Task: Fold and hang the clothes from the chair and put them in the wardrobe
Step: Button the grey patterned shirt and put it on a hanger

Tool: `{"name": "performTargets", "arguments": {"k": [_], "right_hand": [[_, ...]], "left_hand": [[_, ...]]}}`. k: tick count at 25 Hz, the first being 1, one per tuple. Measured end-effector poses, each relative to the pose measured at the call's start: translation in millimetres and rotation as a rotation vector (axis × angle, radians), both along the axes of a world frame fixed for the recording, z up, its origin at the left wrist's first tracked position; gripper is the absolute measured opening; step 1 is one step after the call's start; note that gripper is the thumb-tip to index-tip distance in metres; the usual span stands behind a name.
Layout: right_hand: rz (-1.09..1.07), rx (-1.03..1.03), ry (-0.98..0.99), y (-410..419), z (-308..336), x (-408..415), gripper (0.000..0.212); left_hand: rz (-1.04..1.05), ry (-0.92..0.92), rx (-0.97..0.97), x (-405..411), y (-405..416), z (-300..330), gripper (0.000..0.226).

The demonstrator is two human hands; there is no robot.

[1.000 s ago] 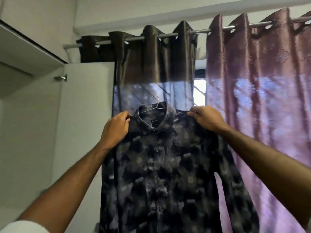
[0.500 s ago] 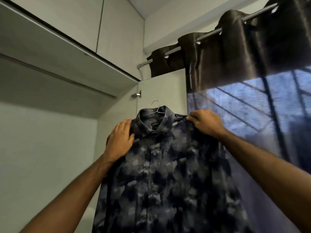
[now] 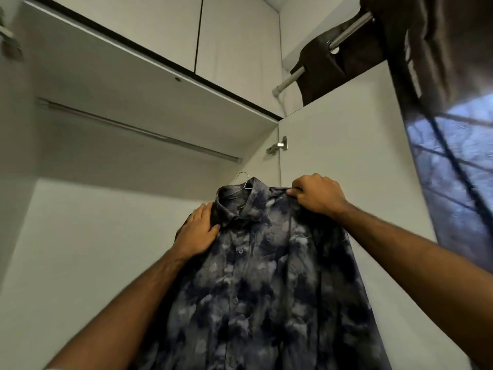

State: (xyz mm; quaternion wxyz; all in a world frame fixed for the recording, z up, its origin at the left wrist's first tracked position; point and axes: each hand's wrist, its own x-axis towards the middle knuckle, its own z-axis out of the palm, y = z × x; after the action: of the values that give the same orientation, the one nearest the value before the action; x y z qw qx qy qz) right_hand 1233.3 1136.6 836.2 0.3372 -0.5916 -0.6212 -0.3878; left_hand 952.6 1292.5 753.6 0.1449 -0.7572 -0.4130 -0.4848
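A person's right hand (image 3: 317, 194) pinches the right shoulder of a dark blue-grey, cloud-patterned button-up shirt (image 3: 266, 276), fingers curled over the seam where the cloth rides a thin silver wire hanger (image 3: 244, 180). The left hand (image 3: 198, 232) lies against the shirt's left shoulder beside the collar, fingers laid fairly flat along the fabric and thumb hooked toward the placket; whether it grips the cloth or only steadies it cannot be told from this angle. The hanger's hook pokes up free above the collar, touching nothing.

Beyond the hands, the view has swung in the past second from a window hung with brown and mauve curtains to the open white wardrobe (image 3: 112, 236). Its metal hanging rail (image 3: 138, 130) now runs across the upper left, above the hook and to its left, well apart from it. The open wardrobe door (image 3: 346, 161) with its silver hinge (image 3: 278, 146) stands just behind the right hand, and the dark brown curtain (image 3: 426, 49) has slid off to the right edge.

The turn suggests the shirt is dressed on its hanger and the carry to the wardrobe is nearly over. What probably remains for this garment is lifting it up and leftward until the hook catches the rail, likely with one hand shifting to the hook itself.
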Motion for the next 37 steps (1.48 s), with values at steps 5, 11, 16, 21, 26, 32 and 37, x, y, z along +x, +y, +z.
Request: {"name": "performTargets", "arguments": {"k": [5, 11, 16, 21, 26, 32, 37], "right_hand": [[0.052, 0.040, 0.026, 94, 26, 0, 0.030], [0.028, 0.081, 0.029, 180, 44, -4, 0.032], [-0.021, 0.159, 0.053, 240, 70, -13, 0.031], [-0.080, 0.210, 0.092, 298, 101, -25, 0.031], [-0.126, 0.260, 0.104, 346, 123, -30, 0.033], [-0.171, 0.357, 0.091, 387, 154, -41, 0.027], [-0.214, 0.374, 0.053, 404, 181, -49, 0.021]], "left_hand": [[0.086, 0.032, 0.036, 2, 72, 25, 0.071], [0.057, 0.033, 0.101, -2, 163, 46, 0.067], [0.023, 0.053, 0.130, -3, 242, 75, 0.058], [-0.001, 0.123, 0.148, 3, 310, 116, 0.059], [-0.093, 0.036, 0.164, 24, 364, 145, 0.064], [-0.247, -0.096, 0.096, 52, 409, 179, 0.064], [-0.236, -0.092, 0.114, 65, 430, 198, 0.071]]}}
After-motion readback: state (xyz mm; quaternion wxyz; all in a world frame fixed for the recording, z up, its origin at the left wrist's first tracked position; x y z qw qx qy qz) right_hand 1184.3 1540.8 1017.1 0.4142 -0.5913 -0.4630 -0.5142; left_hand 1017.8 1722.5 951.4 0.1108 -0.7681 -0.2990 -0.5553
